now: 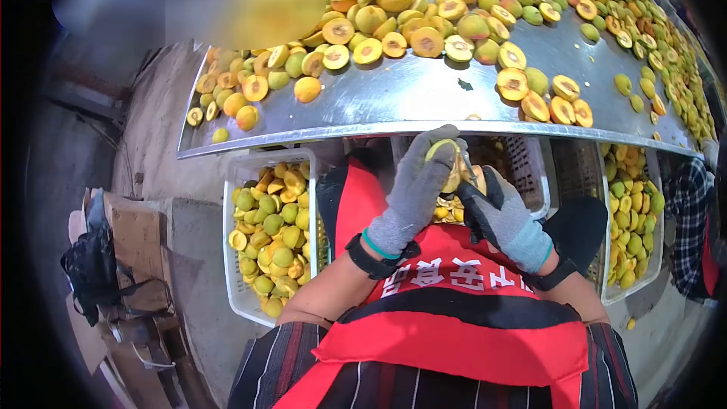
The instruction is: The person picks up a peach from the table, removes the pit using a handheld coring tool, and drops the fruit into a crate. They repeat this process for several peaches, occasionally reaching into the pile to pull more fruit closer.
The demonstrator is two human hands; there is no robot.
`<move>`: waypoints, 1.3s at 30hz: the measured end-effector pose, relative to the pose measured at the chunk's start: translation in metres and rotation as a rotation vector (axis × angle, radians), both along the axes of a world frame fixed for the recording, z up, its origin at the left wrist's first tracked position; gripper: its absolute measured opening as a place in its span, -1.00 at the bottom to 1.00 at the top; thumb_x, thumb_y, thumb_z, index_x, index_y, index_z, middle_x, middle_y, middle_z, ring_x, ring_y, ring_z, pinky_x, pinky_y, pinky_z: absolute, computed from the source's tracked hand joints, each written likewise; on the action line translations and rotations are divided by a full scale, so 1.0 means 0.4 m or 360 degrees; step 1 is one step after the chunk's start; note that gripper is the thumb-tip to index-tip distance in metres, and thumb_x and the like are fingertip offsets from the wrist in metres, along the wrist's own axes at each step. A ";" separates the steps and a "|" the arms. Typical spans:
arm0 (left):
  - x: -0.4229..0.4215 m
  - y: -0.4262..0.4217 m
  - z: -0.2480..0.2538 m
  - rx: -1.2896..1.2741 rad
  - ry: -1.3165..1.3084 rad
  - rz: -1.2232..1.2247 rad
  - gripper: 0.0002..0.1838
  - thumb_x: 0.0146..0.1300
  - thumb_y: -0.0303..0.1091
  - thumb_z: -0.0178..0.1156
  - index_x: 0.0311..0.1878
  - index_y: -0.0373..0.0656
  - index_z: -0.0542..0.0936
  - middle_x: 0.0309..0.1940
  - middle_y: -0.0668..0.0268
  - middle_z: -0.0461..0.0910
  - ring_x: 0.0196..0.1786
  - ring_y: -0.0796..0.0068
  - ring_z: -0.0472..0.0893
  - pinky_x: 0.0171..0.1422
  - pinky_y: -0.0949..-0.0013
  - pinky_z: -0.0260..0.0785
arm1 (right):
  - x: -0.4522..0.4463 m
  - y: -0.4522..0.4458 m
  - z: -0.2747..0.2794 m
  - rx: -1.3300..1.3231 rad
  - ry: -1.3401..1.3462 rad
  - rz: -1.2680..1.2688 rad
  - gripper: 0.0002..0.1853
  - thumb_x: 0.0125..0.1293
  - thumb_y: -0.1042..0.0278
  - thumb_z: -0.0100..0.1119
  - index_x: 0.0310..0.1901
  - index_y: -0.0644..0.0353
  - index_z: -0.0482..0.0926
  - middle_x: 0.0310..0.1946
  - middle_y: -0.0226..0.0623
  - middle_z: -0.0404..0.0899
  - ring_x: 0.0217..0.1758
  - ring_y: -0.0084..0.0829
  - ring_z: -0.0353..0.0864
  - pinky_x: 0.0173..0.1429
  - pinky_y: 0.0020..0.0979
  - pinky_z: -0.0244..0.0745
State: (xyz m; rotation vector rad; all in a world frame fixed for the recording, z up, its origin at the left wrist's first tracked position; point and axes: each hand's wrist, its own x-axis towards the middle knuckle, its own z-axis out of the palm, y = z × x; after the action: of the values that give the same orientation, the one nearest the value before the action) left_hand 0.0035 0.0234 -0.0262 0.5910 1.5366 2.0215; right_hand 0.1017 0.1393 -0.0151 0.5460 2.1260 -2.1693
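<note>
Left hand in a grey knit glove [420, 185] works near centre, fingers clamped on a yellow-green cut fruit [452, 179]; right hand in a grey-and-black glove [501, 212], at four o'clock from it, is curled closed, seemingly on a slim metal-looking tool [469, 170] that meets the flesh, though overlap makes the exact hold hard to read. Fruit sits just off the near edge of the silvery sheet-metal table [363, 102] at twelve. There, halved yellow fruits with brown centres [427, 42] lie in bulk, so I judge halving well done, coring in hand on one piece, and plenty left. Loose yellow pieces [448, 212] show at six. White perforated plastic crate [261, 159] at eight and white plastic crate [655, 250] past three are both well loaded, presumably finished pieces.
</note>
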 end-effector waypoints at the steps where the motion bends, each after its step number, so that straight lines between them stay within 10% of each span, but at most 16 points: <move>1: -0.002 -0.006 -0.003 0.0000 0.0003 0.0011 -0.58 0.38 -0.17 -0.13 0.14 -0.30 0.32 -0.07 0.17 0.49 -0.06 0.48 0.47 0.07 0.42 0.34 | 0.001 0.000 0.007 -0.0078 -0.0039 0.0004 -0.73 0.24 0.24 0.13 -0.19 0.25 0.36 -0.62 -0.30 0.43 -0.67 -0.53 0.45 -0.61 -0.47 0.36; 10: -0.005 -0.009 -0.011 0.0113 -0.0002 0.0051 -0.47 0.39 0.03 -0.24 0.14 -0.26 0.32 -0.08 0.11 0.51 -0.03 0.38 0.51 0.10 0.36 0.37 | 0.003 -0.005 0.057 -0.0432 -0.0153 -0.0048 -0.76 0.31 0.20 0.06 -0.14 0.17 0.35 -0.61 -0.42 0.40 -0.69 -0.64 0.38 -0.68 -0.59 0.31; 22: 0.000 0.000 -0.011 0.0124 0.0143 0.0082 -0.41 0.36 0.10 -0.19 0.15 -0.27 0.33 -0.09 0.12 0.49 -0.02 0.39 0.49 0.10 0.35 0.35 | 0.002 -0.002 0.025 0.0588 0.0112 0.0091 -0.67 0.29 0.12 0.03 -0.23 0.27 0.33 -0.58 -0.05 0.45 -0.60 -0.26 0.51 -0.52 -0.33 0.37; 25: -0.004 0.007 -0.017 0.0127 0.0250 0.0109 -0.40 0.35 0.10 -0.18 0.13 -0.29 0.35 -0.08 0.12 0.49 -0.02 0.39 0.49 0.08 0.34 0.35 | 0.000 -0.026 0.015 0.0860 0.0364 -0.0046 -0.69 0.30 0.17 0.04 -0.16 0.28 0.35 -0.53 -0.17 0.47 -0.52 -0.43 0.52 -0.45 -0.41 0.36; 29: -0.001 0.017 0.019 0.0143 0.0391 0.0202 -0.59 0.35 -0.17 -0.09 0.05 -0.34 0.41 -0.11 0.15 0.50 -0.06 0.39 0.51 0.07 0.38 0.35 | -0.005 -0.017 0.066 0.0017 -0.0081 0.0130 -0.72 0.26 0.23 0.05 -0.16 0.29 0.37 -0.39 -0.04 0.47 -0.33 -0.25 0.54 -0.33 -0.32 0.40; 31: -0.017 0.011 0.053 -0.0011 0.0449 0.0120 -0.60 0.36 -0.18 -0.11 0.02 -0.35 0.43 -0.12 0.15 0.51 -0.09 0.39 0.53 0.03 0.38 0.37 | -0.008 -0.019 0.006 0.1064 0.0473 0.0265 -0.76 0.20 0.29 0.06 -0.18 0.28 0.40 -0.29 0.02 0.44 -0.23 -0.13 0.51 -0.25 -0.24 0.42; 34: -0.017 0.018 0.062 -0.0043 0.0363 0.0100 -0.60 0.38 -0.18 -0.14 -0.02 -0.38 0.45 -0.16 0.15 0.53 -0.15 0.39 0.55 -0.02 0.40 0.40 | -0.021 -0.024 0.003 0.1167 0.0217 0.0421 -0.80 0.15 0.35 0.07 -0.22 0.25 0.43 -0.25 -0.03 0.42 -0.20 -0.10 0.49 -0.17 -0.19 0.42; 39: -0.012 0.028 0.065 0.0180 0.0459 0.0284 -0.57 0.39 -0.15 -0.15 -0.04 -0.39 0.46 -0.22 0.17 0.55 -0.17 0.43 0.56 -0.06 0.43 0.41 | -0.019 -0.033 0.041 0.0686 0.0640 0.0231 -0.82 0.16 0.38 0.04 -0.23 0.27 0.45 -0.27 -0.01 0.43 -0.21 -0.09 0.49 -0.19 -0.20 0.44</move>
State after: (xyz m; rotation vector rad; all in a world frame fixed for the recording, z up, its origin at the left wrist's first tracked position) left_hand -0.0013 0.0345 0.0000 0.8483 1.6988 2.2471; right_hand 0.0941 0.1263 0.0011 -0.0454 2.7637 -1.8684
